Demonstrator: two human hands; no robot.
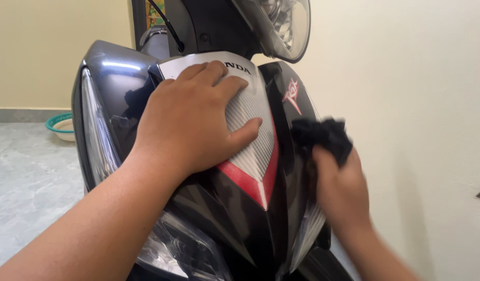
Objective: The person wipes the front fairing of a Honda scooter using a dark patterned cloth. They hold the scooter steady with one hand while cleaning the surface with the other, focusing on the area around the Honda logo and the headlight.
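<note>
A dark cloth [323, 136] sat bunched in the clenched right hand [341, 184], right of centre, pressed against the scooter's front cowl [289, 119]. The left hand [190, 122] lay flat and empty on the silver centre panel [250, 112], left of the cloth. A headlamp [281, 26] hung above; a green-rimmed basin [61, 126] stood at far left.

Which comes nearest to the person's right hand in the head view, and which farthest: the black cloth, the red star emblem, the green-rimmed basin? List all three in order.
1. black cloth: gripped in the right hand, against the scooter's right side panel.
2. red star emblem: on the dark panel, above and left of that hand.
3. green-rimmed basin: on the floor, far left by the wall.
</note>
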